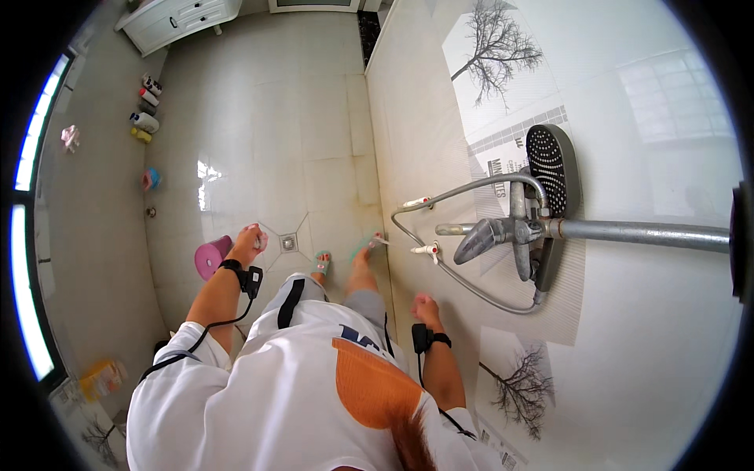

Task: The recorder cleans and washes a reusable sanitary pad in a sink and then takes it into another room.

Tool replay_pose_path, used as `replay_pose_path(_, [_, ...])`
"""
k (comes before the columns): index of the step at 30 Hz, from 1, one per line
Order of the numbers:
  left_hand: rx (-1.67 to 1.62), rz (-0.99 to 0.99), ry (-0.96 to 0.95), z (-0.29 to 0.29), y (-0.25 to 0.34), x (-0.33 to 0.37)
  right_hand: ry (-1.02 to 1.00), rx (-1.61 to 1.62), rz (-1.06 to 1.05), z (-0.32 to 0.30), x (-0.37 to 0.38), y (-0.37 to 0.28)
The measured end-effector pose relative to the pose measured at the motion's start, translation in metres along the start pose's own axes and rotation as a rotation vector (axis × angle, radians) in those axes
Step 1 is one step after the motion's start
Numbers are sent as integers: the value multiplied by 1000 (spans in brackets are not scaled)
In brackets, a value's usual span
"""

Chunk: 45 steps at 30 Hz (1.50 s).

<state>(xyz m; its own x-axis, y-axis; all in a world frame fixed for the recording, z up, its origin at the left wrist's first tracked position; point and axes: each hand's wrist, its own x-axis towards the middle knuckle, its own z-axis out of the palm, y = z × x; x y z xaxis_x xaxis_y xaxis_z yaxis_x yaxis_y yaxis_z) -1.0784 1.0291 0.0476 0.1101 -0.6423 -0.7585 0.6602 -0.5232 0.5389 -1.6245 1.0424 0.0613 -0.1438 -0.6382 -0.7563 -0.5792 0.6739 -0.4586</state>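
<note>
In the head view, we see a pink cylindrical object (210,257) partly hidden behind the left hand (249,242); whether this or the right hand (426,308), near the wall (412,118), is closed, we cannot tell. Tiled floor (275,118) extends toward a cropped white cabinet (177,25).

White cabinet (181,22) and several bottles (144,122)

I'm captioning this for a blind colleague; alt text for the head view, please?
A person's left hand appears close to a pink container on a tiled floor, possibly holding something small and pale. The right hand is near the right-hand wall, where a metal shower fitting has a looping hose.
</note>
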Motion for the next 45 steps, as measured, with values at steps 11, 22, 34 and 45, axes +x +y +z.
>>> replay_pose_path(11, [-15,-112,-164,80,-35,45,-103,181,61,23,10,15])
replay_pose_path(22, [176,-323,-340,244,-169,70,-251,814,189,68,78,-68])
replay_pose_path(34, [407,6,25,291,-311,133,-85,1123,134,72,173,-8])
replay_pose_path(45, [-204,-424,284,276,-269,141,-70,1537,207,74,197,-5])
